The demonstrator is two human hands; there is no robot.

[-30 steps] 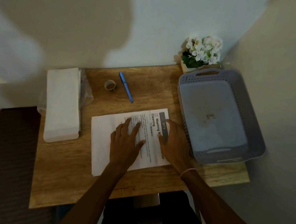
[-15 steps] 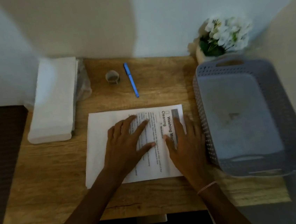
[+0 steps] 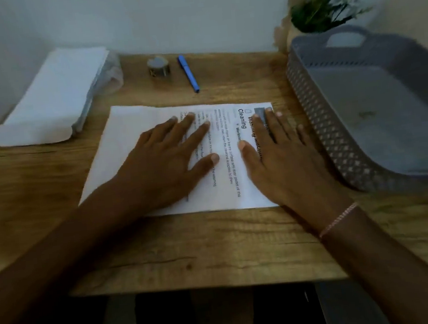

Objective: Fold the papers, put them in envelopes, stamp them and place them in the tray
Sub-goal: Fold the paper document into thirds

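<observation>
A white printed paper [image 3: 130, 133] lies flat in the middle of the wooden table [image 3: 216, 246], its heading toward the right. My left hand [image 3: 165, 164] rests palm down on the paper's middle with fingers spread. Palm down on the paper's right part lies my right hand [image 3: 284, 159], fingers apart, its outer fingers past the paper's edge. A stack of white envelopes [image 3: 50, 97] sits at the back left. The grey perforated tray [image 3: 337, 143] stands at the right with nothing in it. A small roll, possibly stamps or tape [image 3: 158, 66], stands at the back.
A blue pen [image 3: 188, 73] lies beside the roll at the back. A pot of white flowers [image 3: 323, 7] stands behind the tray in the corner. The wall runs close behind the table. The table's front edge is near my arms.
The view has moved closer and lower over the table. Both hands stay flat on the paper; the right hand has slid a little toward the paper's right edge.
</observation>
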